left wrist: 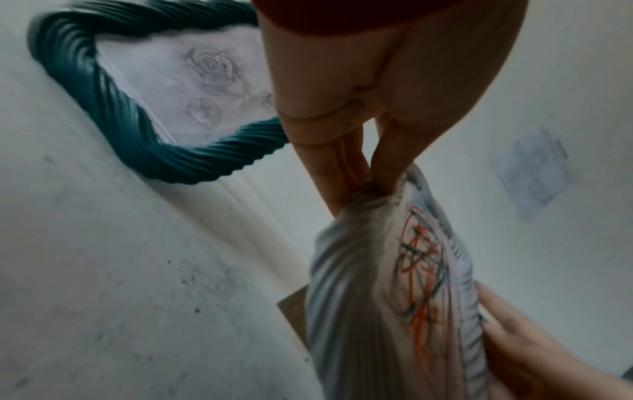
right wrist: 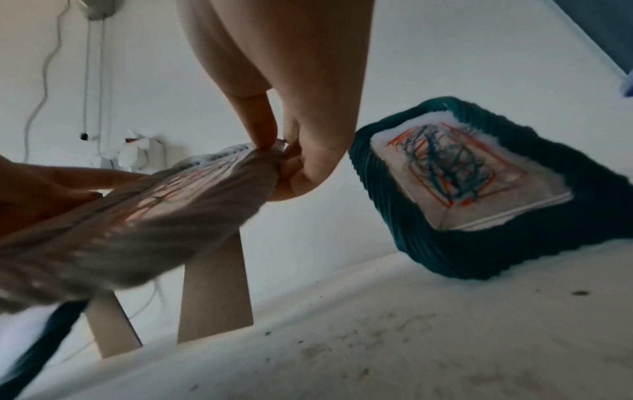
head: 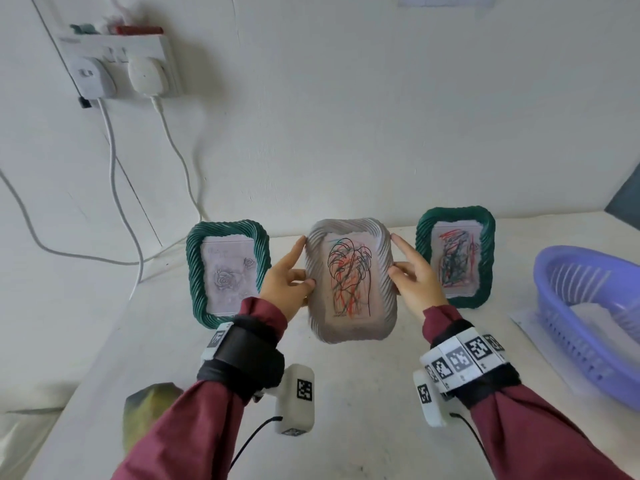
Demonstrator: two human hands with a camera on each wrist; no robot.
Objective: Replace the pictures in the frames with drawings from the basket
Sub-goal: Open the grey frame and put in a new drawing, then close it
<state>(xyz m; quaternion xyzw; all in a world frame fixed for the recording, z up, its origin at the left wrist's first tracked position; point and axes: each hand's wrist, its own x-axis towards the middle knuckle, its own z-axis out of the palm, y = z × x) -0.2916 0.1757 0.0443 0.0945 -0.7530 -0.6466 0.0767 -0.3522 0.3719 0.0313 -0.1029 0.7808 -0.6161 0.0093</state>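
A grey ribbed frame [head: 351, 280] with a black and red scribble drawing is held upright between both hands at the table's middle. My left hand [head: 289, 275] pinches its left edge; my right hand [head: 414, 275] pinches its right edge. In the left wrist view the grey frame [left wrist: 346, 311] hangs below my left fingers [left wrist: 339, 173]. In the right wrist view the grey frame [right wrist: 120, 224] shows its cardboard stand [right wrist: 214, 287] touching the table. A green frame [head: 227, 271] with a rose picture stands at the left. Another green frame [head: 455, 254] with a scribble drawing stands at the right.
A purple plastic basket [head: 595, 317] lies on a white sheet at the table's right edge. White cables [head: 114, 188] hang from wall plugs [head: 121, 71] at the back left. A yellowish object [head: 149, 410] lies near my left sleeve. The wall stands close behind the frames.
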